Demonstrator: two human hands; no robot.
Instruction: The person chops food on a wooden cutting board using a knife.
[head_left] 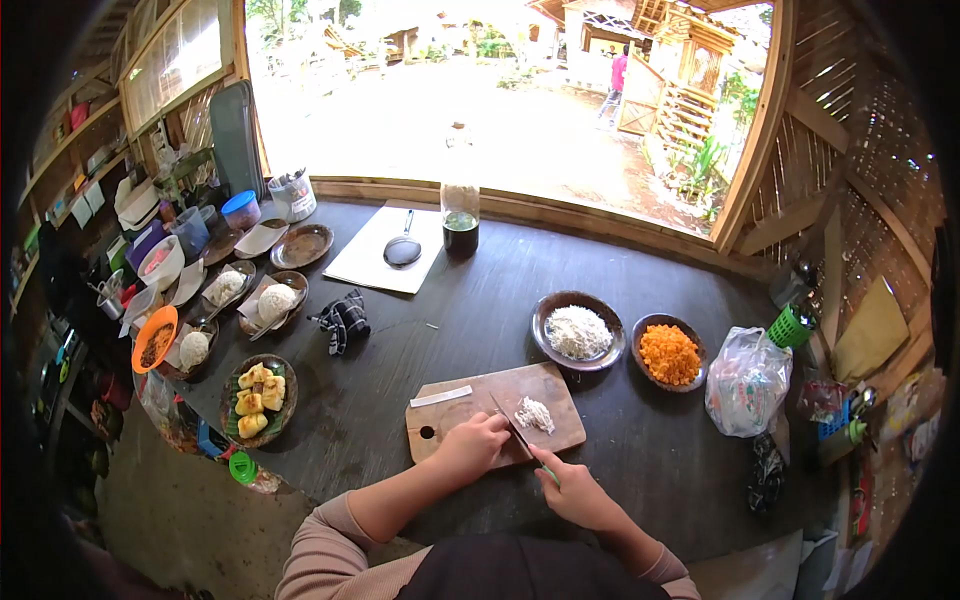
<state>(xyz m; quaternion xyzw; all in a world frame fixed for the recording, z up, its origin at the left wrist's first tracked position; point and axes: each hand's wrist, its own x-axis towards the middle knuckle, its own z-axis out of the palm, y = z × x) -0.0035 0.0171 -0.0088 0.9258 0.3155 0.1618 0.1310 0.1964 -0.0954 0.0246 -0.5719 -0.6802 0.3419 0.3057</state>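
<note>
My right hand (577, 493) grips the green handle of a knife (514, 428), its blade angled over the wooden cutting board (560, 425). Closed and pressed down on the board just left of the blade is my left hand (474, 441); whatever lies under its fingers is hidden. To the right of the blade sits a small pile of chopped white food (534, 415). A whole white strip (441, 396) lies near the board's upper left corner. Behind the board stand a bowl of white chopped food (579, 332) and a bowl of orange diced food (670, 355).
A clear plastic bag (748, 382) stands at right. Left are plates with white rice mounds (277, 302), a plate of yellowish pieces (260, 400) and a crumpled dark cloth (343, 320). Toward the window are a bottle of dark liquid (460, 235) and a small strainer (402, 250).
</note>
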